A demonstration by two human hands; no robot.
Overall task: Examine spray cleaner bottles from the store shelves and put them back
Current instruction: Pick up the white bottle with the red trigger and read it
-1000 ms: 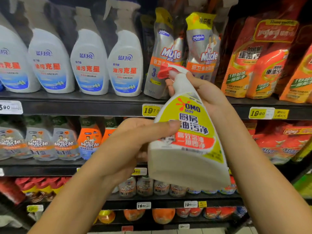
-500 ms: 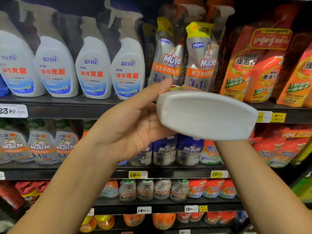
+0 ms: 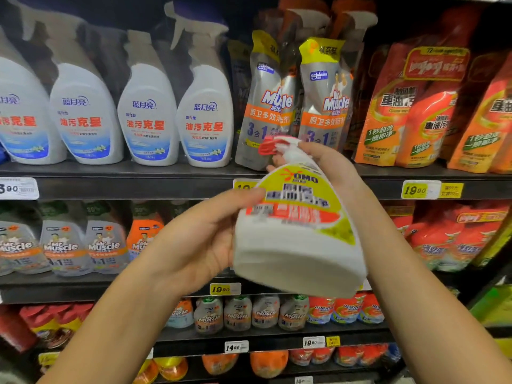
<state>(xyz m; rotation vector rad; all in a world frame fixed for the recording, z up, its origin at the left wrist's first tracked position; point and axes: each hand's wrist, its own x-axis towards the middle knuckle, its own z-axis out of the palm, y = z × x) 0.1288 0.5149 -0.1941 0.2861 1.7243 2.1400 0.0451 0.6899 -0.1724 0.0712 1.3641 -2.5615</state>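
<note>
1. Head view: at far left, white spray bottles (image 3: 146,120) with blue labels stand in a row on the upper shelf (image 3: 138,187). The leftmost is cut off by the frame edge.
2. The left grip (image 3: 202,245) clasps the lower body of the OMO spray bottle (image 3: 299,245), thumb on the label's edge, fingers hidden behind it.
3. That bottle is held in mid-air before the shelves, tilted base toward the camera, with its red trigger (image 3: 270,145) pointing left. Its opaque white body hides the fill, and the label is blurred.
4. The right grip (image 3: 329,164) wraps round the bottle's neck just under the trigger.
5. Behind stand grey Mr Muscle pouches (image 3: 324,106), sealed.
6. Orange pouches (image 3: 415,120) fill the right, the last cut off.
</note>
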